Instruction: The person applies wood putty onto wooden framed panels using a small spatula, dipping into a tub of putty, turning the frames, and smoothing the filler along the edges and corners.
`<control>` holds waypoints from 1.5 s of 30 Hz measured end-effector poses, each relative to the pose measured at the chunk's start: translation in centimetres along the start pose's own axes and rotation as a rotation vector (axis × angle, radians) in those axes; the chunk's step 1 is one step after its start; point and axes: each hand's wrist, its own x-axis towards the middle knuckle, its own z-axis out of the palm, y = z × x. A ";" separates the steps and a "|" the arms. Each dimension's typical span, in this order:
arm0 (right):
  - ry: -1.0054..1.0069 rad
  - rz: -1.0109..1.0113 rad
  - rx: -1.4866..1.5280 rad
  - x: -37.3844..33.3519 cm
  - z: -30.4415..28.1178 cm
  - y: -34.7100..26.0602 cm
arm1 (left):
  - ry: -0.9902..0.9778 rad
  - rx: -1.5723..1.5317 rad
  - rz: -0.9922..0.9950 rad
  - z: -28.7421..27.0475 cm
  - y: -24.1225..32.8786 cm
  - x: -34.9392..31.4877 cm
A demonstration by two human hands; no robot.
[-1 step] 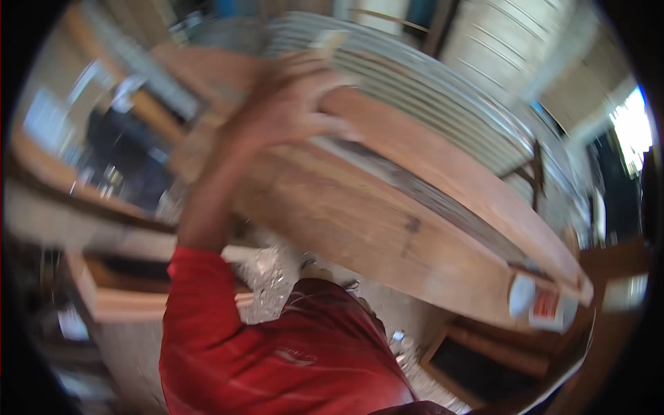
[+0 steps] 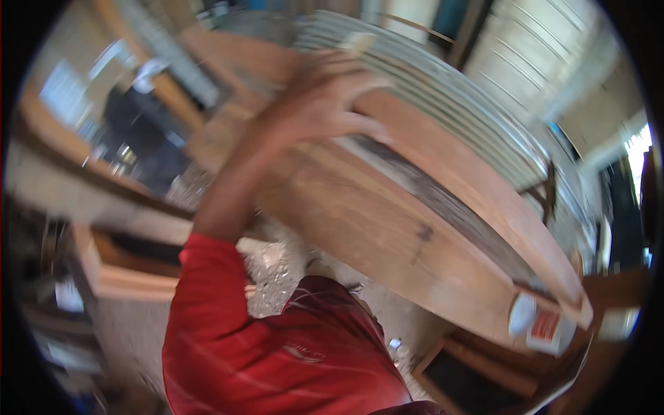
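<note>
At twelve o'clock my left hand (image 2: 330, 100) grips the wooden rail (image 2: 477, 181), which slants from eleven to four o'clock; a jerk or slip could knock the white tub (image 2: 551, 333) by its four-o'clock end.

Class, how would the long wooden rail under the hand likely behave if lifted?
The rail would probably feel stiff, being thick-looking wood. Its length may make it tip if lifted by the left hand alone.
</note>
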 end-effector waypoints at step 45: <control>-0.085 0.252 0.146 12.8 15.3 -22.7 | 0.668 0.189 -0.136 -8.4 -24.4 -18.1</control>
